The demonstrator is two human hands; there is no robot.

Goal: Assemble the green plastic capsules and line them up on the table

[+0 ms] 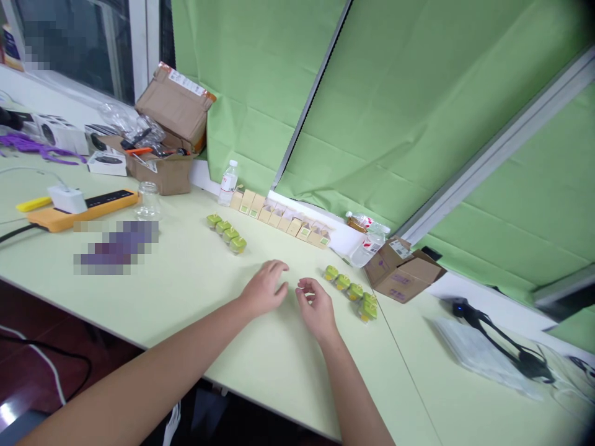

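My left hand (pixel 266 288) rests palm down on the pale green table (pixel 195 285), fingers spread, holding nothing. My right hand (pixel 317 308) hovers just beside it, fingers loosely curled and apart, empty. To the right of my right hand lies a row of small jars with green lids (pixel 352 290). A second row of green-lidded jars (pixel 227 233) stands farther back on the left. Behind them a line of small tan boxes (pixel 280 217) runs along the wall.
A water bottle (pixel 228 183) stands by the green backdrop. Open cardboard boxes (pixel 168 133) sit back left, with an orange power strip (pixel 81 209) and a glass jar (pixel 149 199). Another carton (pixel 403 271) and a crushed bottle (pixel 369 241) lie right; black cables (pixel 502 337) lie far right.
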